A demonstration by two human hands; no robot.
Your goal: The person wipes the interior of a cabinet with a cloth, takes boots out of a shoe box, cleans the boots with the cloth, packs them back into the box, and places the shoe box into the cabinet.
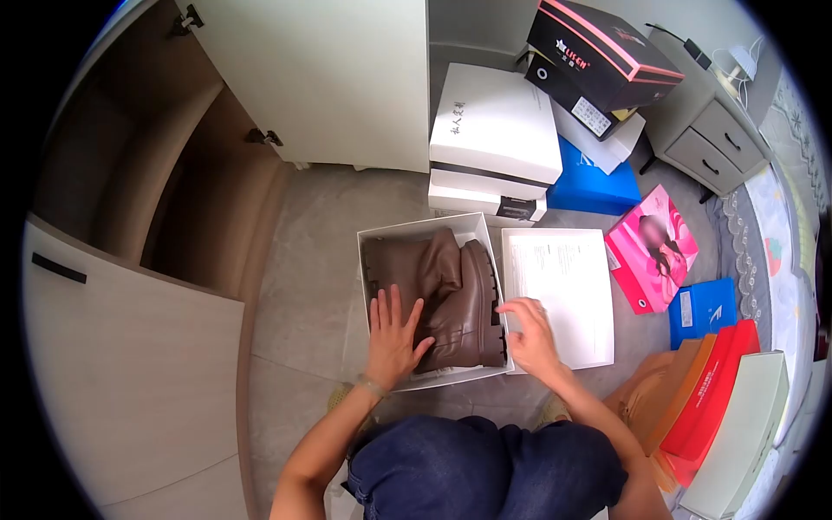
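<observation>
A pair of brown leather boots point(458, 303) lies in an open white shoebox point(425, 227) on the floor in front of me. My left hand point(394, 338) rests on the boots near the box's left side, palm down with its fingers spread. At the box's right wall is my right hand point(530, 334), its fingers bent and apart, with nothing visible in them. Just right of the box lies a white lid point(563, 286) with small print on it, partly behind my right hand.
An open cabinet point(208, 191) stands on the left, its white door point(347, 78) swung out. White boxes point(494, 121), a black box point(589, 52) and a blue box point(589, 182) are stacked ahead. A pink box point(654, 247) and a red box point(715, 390) are at right, near a nightstand point(715, 139).
</observation>
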